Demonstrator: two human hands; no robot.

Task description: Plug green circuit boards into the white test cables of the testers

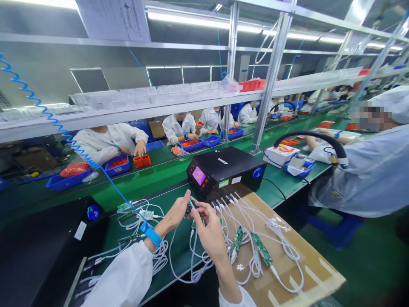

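My left hand [175,214] and my right hand [209,226] meet above the bench, fingers closed around a small green circuit board [189,208]. Fingers cover much of the board, so its far side is hidden. A blue wrist strap [151,234] with a blue cord sits on my left wrist. Right of my right hand, two green circuit boards [261,249] lie on a cardboard sheet [300,251] with white cables [284,243] around them. More boards [145,214] with coiled white cables lie left of my left hand.
A black test box [230,166] with a lit screen stands just beyond my hands. Another black box [47,251] is at the left. Coworkers in white sit across a green conveyor [162,172] with blue bins [117,166]; a person [367,162] sits at the right.
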